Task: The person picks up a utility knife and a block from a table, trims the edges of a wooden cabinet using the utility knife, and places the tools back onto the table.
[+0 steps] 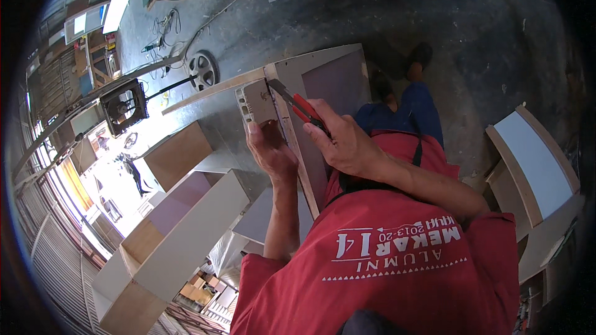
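My right hand is closed around a red-handled utility knife. Its long grey blade reaches up and left to the corner of a wooden frame edge. Beside the blade is a pale piece with a row of square hollows along its side. My left hand grips that piece, thumb pressed on its near end and fingers curled, partly hidden behind it. Both hands are over a curved-sided cabinet panel with a light wood edge and a lilac-grey inner face, standing right in front of my body.
A fan on a wheeled stand stands at the left. White-and-wood cabinet boxes fill the lower left, and a brown panel lies beyond them. Another cabinet piece is at the right. Cables trail across the grey concrete floor.
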Demonstrator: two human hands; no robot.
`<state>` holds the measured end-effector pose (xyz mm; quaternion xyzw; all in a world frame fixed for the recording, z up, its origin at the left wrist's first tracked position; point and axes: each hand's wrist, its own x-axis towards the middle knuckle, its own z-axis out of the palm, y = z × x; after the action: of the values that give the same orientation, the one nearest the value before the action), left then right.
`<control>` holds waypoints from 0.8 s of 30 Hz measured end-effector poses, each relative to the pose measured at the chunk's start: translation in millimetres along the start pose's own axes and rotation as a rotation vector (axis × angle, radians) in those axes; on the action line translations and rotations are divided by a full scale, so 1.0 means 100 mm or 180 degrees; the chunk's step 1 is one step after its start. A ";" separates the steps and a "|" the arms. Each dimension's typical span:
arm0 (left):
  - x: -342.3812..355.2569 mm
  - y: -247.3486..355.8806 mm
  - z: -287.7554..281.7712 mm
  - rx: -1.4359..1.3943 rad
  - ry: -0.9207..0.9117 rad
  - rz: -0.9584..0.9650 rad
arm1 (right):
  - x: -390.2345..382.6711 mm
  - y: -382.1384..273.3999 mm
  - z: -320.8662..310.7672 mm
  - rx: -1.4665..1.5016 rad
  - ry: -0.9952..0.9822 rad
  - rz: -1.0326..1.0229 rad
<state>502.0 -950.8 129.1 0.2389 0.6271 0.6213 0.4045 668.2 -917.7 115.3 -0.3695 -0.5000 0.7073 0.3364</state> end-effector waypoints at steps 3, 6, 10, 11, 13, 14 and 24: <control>0.00 -0.02 -0.03 0.0117 0.0057 -0.0008 | -0.04 0.03 0.03 0.0162 0.0162 -0.0277; 0.01 0.03 0.10 -0.0058 -0.0081 0.0080 | -0.06 0.01 0.02 -0.0121 0.0027 0.0003; 0.01 0.03 0.11 0.0097 0.0072 0.0105 | -0.04 0.01 0.00 -0.0025 -0.0019 -0.0012; 0.02 0.02 0.09 0.0163 0.0083 0.0075 | -0.04 0.00 0.00 0.0033 -0.0006 -0.0041; 0.04 0.00 0.05 0.0140 0.0024 0.0081 | -0.04 -0.01 0.00 0.0029 0.0004 -0.0042; 0.05 0.00 0.04 0.0113 -0.0034 0.0083 | -0.05 -0.01 0.00 0.0021 0.0014 -0.0039; 0.01 -0.01 0.03 0.0166 -0.0075 0.0075 | -0.12 -0.06 -0.03 0.0040 -0.0183 0.0277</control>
<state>503.5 -948.3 128.2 0.2640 0.6354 0.6066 0.3981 677.4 -924.4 122.4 -0.3682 -0.4885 0.7348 0.2931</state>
